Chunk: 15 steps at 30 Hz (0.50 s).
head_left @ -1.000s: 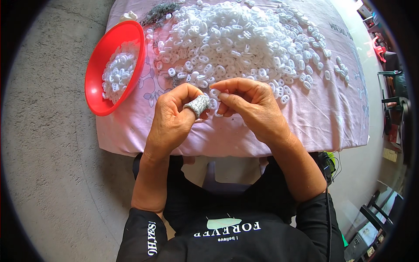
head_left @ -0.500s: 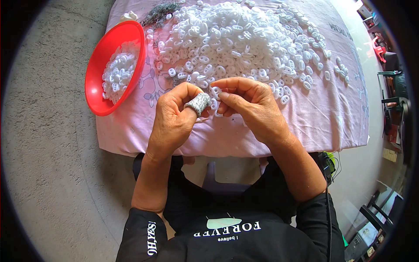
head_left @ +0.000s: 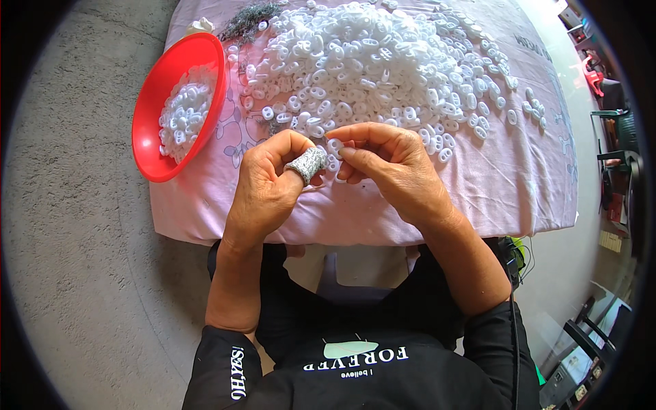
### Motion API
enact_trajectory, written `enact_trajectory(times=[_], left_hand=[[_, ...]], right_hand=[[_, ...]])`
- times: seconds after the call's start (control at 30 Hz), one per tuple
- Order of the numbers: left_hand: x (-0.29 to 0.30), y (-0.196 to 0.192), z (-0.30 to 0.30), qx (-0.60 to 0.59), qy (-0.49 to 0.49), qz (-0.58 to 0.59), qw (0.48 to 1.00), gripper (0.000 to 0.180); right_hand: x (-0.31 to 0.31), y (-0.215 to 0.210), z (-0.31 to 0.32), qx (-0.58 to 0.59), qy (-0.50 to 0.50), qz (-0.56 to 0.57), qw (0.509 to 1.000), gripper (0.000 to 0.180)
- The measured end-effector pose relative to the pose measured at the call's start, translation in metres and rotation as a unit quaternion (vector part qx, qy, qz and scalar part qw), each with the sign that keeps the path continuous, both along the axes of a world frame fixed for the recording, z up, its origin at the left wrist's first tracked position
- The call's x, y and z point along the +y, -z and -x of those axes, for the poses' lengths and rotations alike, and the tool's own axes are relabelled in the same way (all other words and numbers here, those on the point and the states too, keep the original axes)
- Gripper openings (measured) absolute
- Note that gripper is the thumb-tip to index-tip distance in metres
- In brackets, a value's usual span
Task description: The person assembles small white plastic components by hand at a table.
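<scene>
Over the table's near side, my two hands meet almost fingertip to fingertip. Between thumb and index finger, my right hand (head_left: 403,174) pinches a small white oval plastic piece with two holes (head_left: 334,145). More such white pieces show just beneath its fingertips; whether the hand holds them too is unclear. My left hand (head_left: 260,188) is closed, its thumb wrapped in a grey-speckled cover (head_left: 307,165) and pointing at the pinched piece. What its curled fingers grip is hidden. Just beyond both hands spreads a large heap of the same white pieces (head_left: 369,61).
A red bowl (head_left: 145,140), partly filled with white pieces, tilts at the table's left edge. Dark grey scraps (head_left: 249,22) lie behind it. A pink patterned cloth (head_left: 492,198) covers the table. Chairs (head_left: 611,130) and other items stand along the far right.
Both hands have shifted very slightly left, the right one still pinching the white piece. The bowl and heap look the same.
</scene>
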<state>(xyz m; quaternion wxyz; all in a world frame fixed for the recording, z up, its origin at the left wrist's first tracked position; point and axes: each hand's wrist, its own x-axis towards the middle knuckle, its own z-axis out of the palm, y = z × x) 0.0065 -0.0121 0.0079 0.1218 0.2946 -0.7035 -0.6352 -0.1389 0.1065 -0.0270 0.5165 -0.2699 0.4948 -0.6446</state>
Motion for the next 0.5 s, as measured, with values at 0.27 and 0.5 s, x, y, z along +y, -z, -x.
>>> enact_trajectory(times=[0.27, 0.5], left_hand=[[0.0013, 0.0001, 0.0006, 0.003, -0.004, -0.001, 1.0, 0.006], [0.0011, -0.0022, 0.0009, 0.005, 0.001, -0.005, 1.0, 0.007]], right_hand=[[-0.0003, 0.0013, -0.0014, -0.003, 0.002, 0.007, 1.0, 0.025], [-0.0005, 0.0023, -0.0006, -0.01, 0.001, -0.002, 1.0, 0.025]])
